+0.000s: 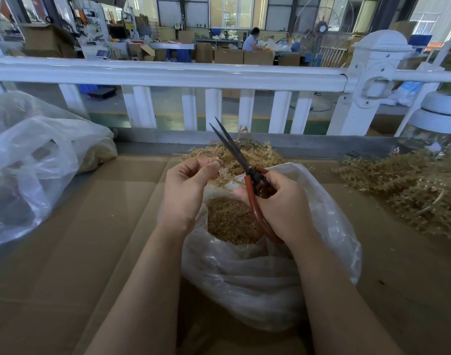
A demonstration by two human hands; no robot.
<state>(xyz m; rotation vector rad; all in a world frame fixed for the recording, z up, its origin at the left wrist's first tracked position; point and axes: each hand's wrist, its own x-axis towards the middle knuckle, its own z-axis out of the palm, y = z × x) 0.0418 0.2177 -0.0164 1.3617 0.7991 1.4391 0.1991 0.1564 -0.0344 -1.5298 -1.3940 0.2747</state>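
Currently my left hand (pixel 186 190) pinches a dry sprig (pixel 223 173) above the open bag (pixel 257 283); my right hand (pixel 283 211) grips scissors (pixel 232 149), blades slightly parted. A careless snip could nick those close fingertips (pixel 214 163).

A white railing (pixel 168 73) with a capped post (pixel 373 73) is set along the far edge of a cardboard-covered workbench (pixel 65 252). Beyond it, a green floor (pixel 168 121), cardboard boxes (pixel 229 56) and a pedestal fan (pixel 323 28) are lit by daylight from tall windows (pixel 234 11).
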